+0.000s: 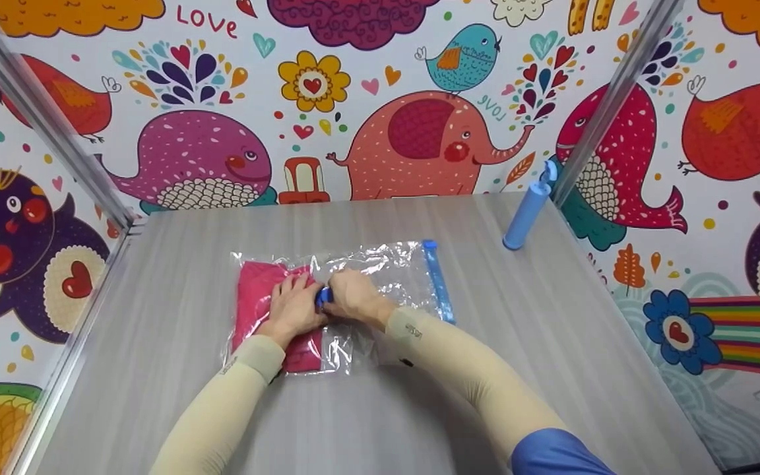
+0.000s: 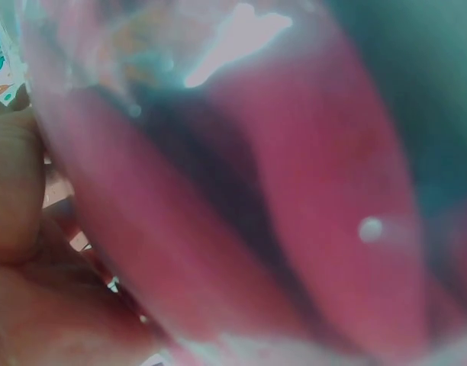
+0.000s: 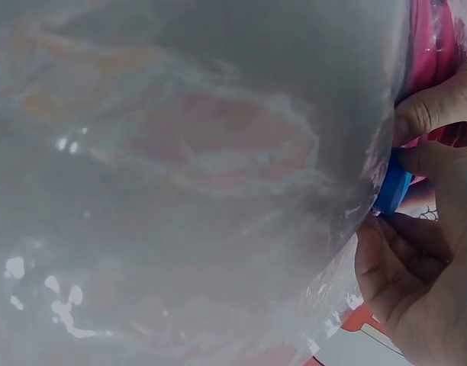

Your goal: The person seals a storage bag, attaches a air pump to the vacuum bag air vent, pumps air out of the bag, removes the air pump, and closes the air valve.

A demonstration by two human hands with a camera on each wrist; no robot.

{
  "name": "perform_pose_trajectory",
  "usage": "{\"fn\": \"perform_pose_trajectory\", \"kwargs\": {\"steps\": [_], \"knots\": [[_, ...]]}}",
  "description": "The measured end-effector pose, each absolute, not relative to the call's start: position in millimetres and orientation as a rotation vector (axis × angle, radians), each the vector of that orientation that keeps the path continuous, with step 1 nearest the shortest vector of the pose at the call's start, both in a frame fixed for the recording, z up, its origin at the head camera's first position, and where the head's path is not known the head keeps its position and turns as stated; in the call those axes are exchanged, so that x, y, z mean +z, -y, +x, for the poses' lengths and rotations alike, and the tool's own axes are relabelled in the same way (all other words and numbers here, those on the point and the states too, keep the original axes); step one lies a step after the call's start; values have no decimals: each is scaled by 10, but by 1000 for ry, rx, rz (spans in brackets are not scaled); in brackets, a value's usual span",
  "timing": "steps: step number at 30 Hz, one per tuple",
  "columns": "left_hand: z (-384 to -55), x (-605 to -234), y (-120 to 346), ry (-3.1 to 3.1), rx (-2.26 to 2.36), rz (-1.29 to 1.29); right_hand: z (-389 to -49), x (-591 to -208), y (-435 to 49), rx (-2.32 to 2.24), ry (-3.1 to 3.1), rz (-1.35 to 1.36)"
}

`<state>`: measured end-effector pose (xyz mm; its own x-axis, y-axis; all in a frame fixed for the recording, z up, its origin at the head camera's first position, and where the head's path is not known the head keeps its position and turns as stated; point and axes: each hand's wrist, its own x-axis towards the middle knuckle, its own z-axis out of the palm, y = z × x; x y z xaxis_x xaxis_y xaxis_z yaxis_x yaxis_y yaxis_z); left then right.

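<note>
Pinching the blue cap with your right grip, fingers curled round it; the right wrist view shows the same hold close up. Your left grip lies with fingers extended over the pink cloth, through the film, its thumb side just beside the cap. Clear plastic bag lies on the counter, roughly mid-depth and a bit left of centre, glossy and wrinkled; the cap sits near its middle. Cloth fills the bag's left part, while the right part shows see-through film, with a blue closure strip along the right edge. Left wrist view is blurry: mostly pink behind shiny film, part of your left grip at the side. Light-blue cylinder stands at the counter's far right, well apart from the bag, looped piece on top. You have beige sleeves on both forearms. Cartoon-printed wall behind the far edge, whale and elephant showing.
</note>
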<state>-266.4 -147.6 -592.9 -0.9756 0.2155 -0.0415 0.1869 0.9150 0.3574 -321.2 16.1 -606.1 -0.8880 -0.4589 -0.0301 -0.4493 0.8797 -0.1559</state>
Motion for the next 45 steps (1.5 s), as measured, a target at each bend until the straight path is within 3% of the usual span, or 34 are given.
{"fn": "perform_pose_trajectory", "kwargs": {"steps": [5, 13, 25, 45], "knots": [[-2633, -5880, 1459, -3005, 531, 319, -3048, -5781, -168, -199, -2927, -780], [-2646, -5878, 1462, -3008, 505, 314, -3051, -5756, -185, -174, -2922, -912], [-2690, -5939, 1489, -2992, 579, 317, -3056, -5756, -182, -321, -2941, -571], [-2643, -5878, 1469, -2996, 514, 292, -3028, -5760, -157, -306, -2910, -584]]}}
